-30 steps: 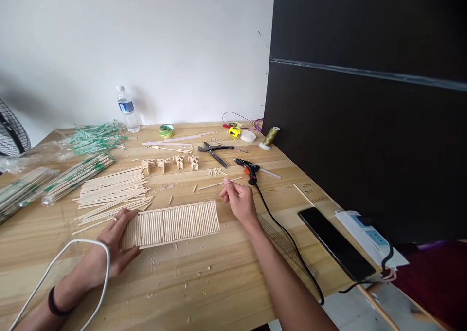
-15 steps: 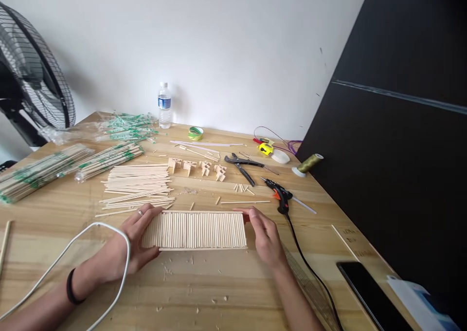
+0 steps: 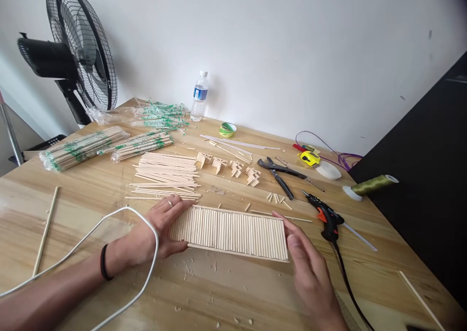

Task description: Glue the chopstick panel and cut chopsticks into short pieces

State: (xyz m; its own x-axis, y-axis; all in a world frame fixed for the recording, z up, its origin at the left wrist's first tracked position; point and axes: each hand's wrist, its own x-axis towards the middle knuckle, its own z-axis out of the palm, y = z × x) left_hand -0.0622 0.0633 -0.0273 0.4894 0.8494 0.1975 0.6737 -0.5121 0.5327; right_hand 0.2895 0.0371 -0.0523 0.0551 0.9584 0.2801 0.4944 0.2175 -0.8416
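Note:
A long panel of short wooden sticks (image 3: 233,231), set side by side between two long edge sticks, is held a little above the front of the table. My left hand (image 3: 160,229) grips its left end, thumb on the near edge and fingers on the far edge. At the right end, my right hand (image 3: 308,260) has its fingers at the far corner and its thumb close to the end face. The underside of the panel is hidden. Beyond it lie a pile of loose sticks (image 3: 166,173) and several small stick-built pieces (image 3: 235,168).
A glue gun (image 3: 326,219) lies on the right, near pliers (image 3: 279,175), a yellow tape measure (image 3: 309,157) and a thread spool (image 3: 375,185). Wrapped stick bundles (image 3: 85,146), a bottle (image 3: 199,97) and a fan (image 3: 80,48) stand at the back left. A white cable (image 3: 155,253) crosses my left wrist area.
The view has swung left, so everything sits further right and the fan shows more. The panel, still between both hands, now slants down toward its right end in the picture.

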